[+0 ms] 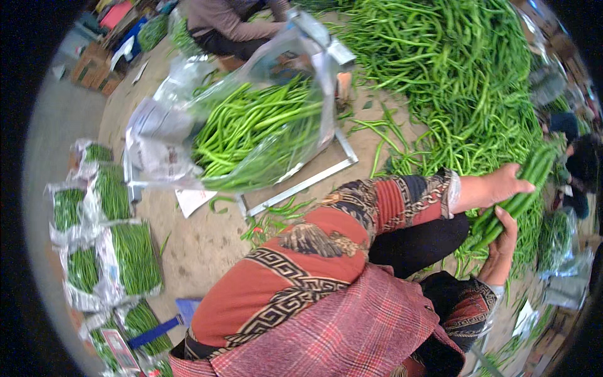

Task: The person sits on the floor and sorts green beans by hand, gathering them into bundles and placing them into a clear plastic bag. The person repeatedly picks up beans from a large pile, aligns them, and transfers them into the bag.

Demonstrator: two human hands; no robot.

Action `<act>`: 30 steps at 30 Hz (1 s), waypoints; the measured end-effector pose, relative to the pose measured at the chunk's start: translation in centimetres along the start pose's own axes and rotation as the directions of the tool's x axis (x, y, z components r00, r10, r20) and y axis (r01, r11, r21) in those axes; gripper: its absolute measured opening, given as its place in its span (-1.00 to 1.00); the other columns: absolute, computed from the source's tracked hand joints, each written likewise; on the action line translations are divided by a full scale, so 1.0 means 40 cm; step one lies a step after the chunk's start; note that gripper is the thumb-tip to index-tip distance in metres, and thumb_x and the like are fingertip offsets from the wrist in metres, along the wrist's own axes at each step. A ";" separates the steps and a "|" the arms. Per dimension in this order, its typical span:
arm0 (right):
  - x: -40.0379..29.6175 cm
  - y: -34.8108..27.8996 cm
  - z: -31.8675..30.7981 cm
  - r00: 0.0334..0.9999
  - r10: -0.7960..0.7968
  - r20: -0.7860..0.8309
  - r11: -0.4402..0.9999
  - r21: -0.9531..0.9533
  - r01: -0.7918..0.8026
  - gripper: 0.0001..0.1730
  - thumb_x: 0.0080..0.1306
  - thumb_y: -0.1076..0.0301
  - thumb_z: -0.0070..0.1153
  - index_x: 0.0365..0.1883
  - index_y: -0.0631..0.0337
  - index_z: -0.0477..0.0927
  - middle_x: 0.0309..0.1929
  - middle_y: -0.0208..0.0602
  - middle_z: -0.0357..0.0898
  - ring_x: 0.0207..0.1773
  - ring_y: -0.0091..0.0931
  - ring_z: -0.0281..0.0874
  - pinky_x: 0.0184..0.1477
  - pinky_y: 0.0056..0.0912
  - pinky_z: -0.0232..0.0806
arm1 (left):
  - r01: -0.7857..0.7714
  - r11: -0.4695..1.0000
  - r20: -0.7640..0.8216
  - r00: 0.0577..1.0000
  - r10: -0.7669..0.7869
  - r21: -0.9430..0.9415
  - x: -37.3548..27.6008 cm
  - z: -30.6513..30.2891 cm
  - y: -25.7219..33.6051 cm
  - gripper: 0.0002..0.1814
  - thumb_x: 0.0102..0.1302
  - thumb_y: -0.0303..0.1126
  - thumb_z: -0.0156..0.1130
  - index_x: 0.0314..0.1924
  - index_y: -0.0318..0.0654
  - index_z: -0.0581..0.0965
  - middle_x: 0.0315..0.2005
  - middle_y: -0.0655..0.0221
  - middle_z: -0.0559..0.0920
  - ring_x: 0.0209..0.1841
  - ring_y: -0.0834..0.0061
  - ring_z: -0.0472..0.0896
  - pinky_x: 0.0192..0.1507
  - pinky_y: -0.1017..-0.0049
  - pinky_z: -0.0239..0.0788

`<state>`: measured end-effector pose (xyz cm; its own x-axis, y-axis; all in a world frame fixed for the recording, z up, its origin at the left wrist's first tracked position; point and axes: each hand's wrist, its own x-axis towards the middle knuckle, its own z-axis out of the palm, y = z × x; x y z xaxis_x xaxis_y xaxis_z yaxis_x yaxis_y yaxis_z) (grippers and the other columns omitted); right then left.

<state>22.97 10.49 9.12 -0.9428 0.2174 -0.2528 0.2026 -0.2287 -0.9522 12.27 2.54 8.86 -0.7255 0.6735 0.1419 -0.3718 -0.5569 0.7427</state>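
A bundle of long green chili peppers [531, 181] lies slantwise between my two hands at the right. My left hand [498, 187] grips its upper side, with the thumb stretched over the peppers. From below, the fingers of my right hand [503, 242] hold the lower part of the same bundle; that palm is partly hidden. Behind the bundle a large heap of green peppers [452, 70] spreads over the floor. To the left of it, a clear plastic bag [268, 165] set in a metal frame [301, 188] holds many peppers lying roughly side by side.
Several packed bags of peppers [134, 259] stand along the left. A co-worker [231, 28] crouches beyond the frame. A blue-strapped item [155, 332] lies near my left side. Cardboard boxes [94, 68] sit at the upper left. More people [584, 160] are at the far right.
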 end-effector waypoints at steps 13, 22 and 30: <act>-0.086 -0.102 0.172 0.953 -0.283 0.110 0.769 -0.568 0.294 -0.29 -0.05 0.22 0.32 0.06 0.31 0.38 -0.21 -0.37 0.52 -0.21 -0.52 0.49 -0.11 -0.44 0.34 | -0.398 0.899 -0.158 0.915 0.373 -0.185 -0.202 0.071 0.257 -0.58 -0.04 -0.54 0.32 -0.16 -0.31 0.36 -0.51 0.34 0.50 -0.53 0.46 0.54 -0.46 0.42 0.44; -0.128 -0.164 0.352 0.885 -0.134 0.445 0.566 -0.699 0.437 -0.70 -0.05 0.29 0.31 -0.48 0.40 0.61 -0.45 -0.22 0.63 -0.21 -0.50 0.57 -0.12 -0.38 0.38 | -0.394 0.839 -0.052 0.895 0.444 0.375 -0.399 0.005 0.343 -0.52 -0.12 -0.43 0.35 -0.14 -0.31 0.42 -0.35 0.36 0.58 -0.28 0.52 0.56 -0.17 0.43 0.43; -0.151 -0.113 0.390 0.739 -0.423 0.524 0.570 -0.480 0.667 -0.20 0.03 0.42 0.30 0.29 0.24 0.34 0.09 -0.13 0.53 0.09 -0.36 0.53 0.16 -0.32 0.33 | -0.036 0.493 -0.357 0.645 0.676 0.869 -0.702 -0.186 0.689 -0.66 0.03 -0.32 0.34 -0.19 -0.30 0.58 -0.37 0.37 0.63 -0.35 0.50 0.60 -0.23 0.49 0.44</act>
<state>23.63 -4.59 17.62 -0.9214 -0.2398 0.3059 -0.3859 0.4701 -0.7938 18.08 -35.34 20.49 -0.9257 -0.1157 0.3600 0.3461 0.1241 0.9299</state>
